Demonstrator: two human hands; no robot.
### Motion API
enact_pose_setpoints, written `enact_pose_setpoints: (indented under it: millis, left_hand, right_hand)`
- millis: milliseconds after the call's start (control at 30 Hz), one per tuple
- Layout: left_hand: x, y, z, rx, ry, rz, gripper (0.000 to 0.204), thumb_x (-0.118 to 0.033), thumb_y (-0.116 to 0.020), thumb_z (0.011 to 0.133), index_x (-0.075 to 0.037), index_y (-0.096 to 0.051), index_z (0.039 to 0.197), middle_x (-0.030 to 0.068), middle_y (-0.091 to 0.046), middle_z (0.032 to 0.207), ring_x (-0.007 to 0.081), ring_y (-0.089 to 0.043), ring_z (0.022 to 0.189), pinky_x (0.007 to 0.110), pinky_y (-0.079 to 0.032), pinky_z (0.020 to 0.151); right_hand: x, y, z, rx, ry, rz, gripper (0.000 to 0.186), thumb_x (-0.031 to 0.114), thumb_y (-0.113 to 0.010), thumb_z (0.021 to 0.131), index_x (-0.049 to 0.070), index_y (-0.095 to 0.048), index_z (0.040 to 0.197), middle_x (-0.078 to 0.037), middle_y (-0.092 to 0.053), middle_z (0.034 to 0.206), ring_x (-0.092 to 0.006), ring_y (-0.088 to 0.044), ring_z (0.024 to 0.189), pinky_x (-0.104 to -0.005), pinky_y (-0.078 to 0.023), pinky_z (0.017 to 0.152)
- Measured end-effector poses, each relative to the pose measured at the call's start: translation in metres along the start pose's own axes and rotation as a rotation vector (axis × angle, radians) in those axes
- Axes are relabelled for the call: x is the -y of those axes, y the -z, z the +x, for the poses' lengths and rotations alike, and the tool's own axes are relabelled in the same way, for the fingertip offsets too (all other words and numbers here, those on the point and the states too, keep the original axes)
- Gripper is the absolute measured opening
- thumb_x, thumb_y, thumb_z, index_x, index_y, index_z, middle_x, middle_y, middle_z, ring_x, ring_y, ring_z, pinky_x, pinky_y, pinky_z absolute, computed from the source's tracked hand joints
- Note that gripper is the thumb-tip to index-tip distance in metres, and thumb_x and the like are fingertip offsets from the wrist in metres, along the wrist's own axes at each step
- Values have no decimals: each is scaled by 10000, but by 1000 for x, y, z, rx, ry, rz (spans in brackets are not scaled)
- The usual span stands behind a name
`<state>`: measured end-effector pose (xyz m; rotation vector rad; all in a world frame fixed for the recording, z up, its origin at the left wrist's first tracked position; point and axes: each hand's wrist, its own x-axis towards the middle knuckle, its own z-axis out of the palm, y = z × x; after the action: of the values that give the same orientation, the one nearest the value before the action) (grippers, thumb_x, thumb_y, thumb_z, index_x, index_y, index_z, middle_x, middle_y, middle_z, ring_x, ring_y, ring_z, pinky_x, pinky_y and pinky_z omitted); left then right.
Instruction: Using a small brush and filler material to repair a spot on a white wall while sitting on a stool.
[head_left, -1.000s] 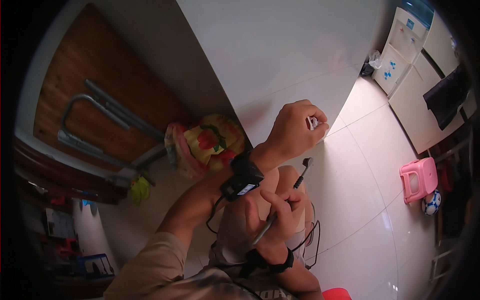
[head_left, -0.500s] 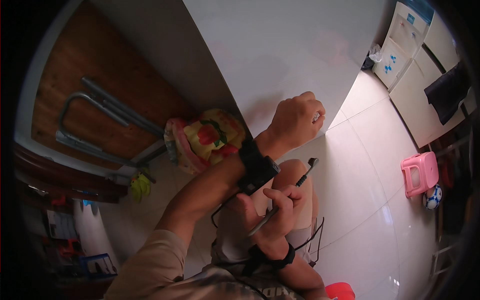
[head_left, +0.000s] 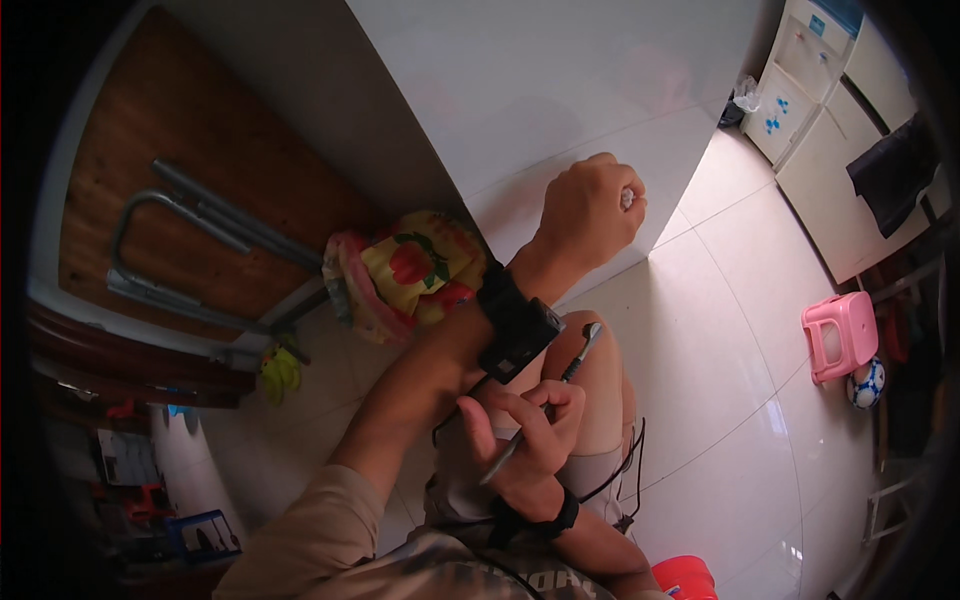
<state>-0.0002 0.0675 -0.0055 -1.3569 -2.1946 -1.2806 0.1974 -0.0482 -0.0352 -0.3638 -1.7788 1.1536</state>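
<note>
We see a brush (head_left: 503, 460) with a dark head in the right hand (head_left: 540, 440), in the near middle of the scene. Its thin handle slants across the palm, the tail end low on the left and the bristled end farther off on the right, over the bare leg (head_left: 602, 385). We find the fingers curled round the handle while the thumb stands out to the left, apart from it.

Farther off, we see the left hand (head_left: 592, 205) closed into a fist with its back toward us. It has hold of a small white wad (head_left: 628, 199), which peeks out at the right side of the curled fingers. The fist is in front of a large white panel (head_left: 570, 80); we cannot tell whether the two touch.

On the left wrist we see a black box (head_left: 520, 340) strapped on, and on the right wrist a black band (head_left: 562, 512). Dark cables (head_left: 640, 450) loop beside the leg.

To the left, we see a fruit-print bag (head_left: 410, 262) on the floor (head_left: 720, 380), and beyond it a wooden board (head_left: 230, 130) with bent metal tubes (head_left: 190, 220). To the right stands a pink stool (head_left: 845, 332), with a white and blue ball (head_left: 866, 384) just beside it. At the far right we make out a water dispenser (head_left: 800, 85) and a dark hanging cloth (head_left: 895, 180). Close by, at the near edge, we see part of a red container (head_left: 685, 578).
</note>
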Motion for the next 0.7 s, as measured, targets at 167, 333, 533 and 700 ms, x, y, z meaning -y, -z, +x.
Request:
enact_pose_setpoints:
  millis: [167, 333, 533, 700]
  left_hand:
    - [-11, -3, 14, -46, 129, 49, 91, -123, -785, 791, -39, -754, 803, 107, -705, 730, 246, -692, 673, 353, -540, 629]
    - [-18, -2, 24, 25, 361, -11, 152, -158, -781, 781, -23, -779, 851, 98, -704, 710, 218, -679, 635, 337, -538, 622]
    - [-19, -4, 27, 123, 422, -80, 156, -145, -797, 771, -7, -779, 840, 79, -695, 683, 173, -655, 589, 320, -527, 592]
    - [-22, -6, 27, 153, 481, -146, 151, -128, -796, 777, 13, -770, 826, 68, -694, 643, 150, -657, 571, 300, -529, 591]
  right_hand:
    - [-7, -8, -3, 0, -41, 11, 278, 66, -917, 730, 41, -722, 927, -66, -498, 923, -193, -525, 797, -284, -423, 669]
    - [-5, -5, -3, -39, -45, 55, 186, -8, -826, 779, 26, -707, 918, -75, -506, 923, -190, -519, 785, -286, -423, 680]
    - [0, 0, -4, -36, -49, 108, 176, 13, -813, 797, 22, -683, 915, -80, -509, 924, -196, -509, 789, -294, -421, 717]
    - [-1, 1, -4, -12, -77, 119, 161, 22, -809, 813, 19, -682, 912, -80, -507, 919, -199, -514, 789, -292, -422, 711]
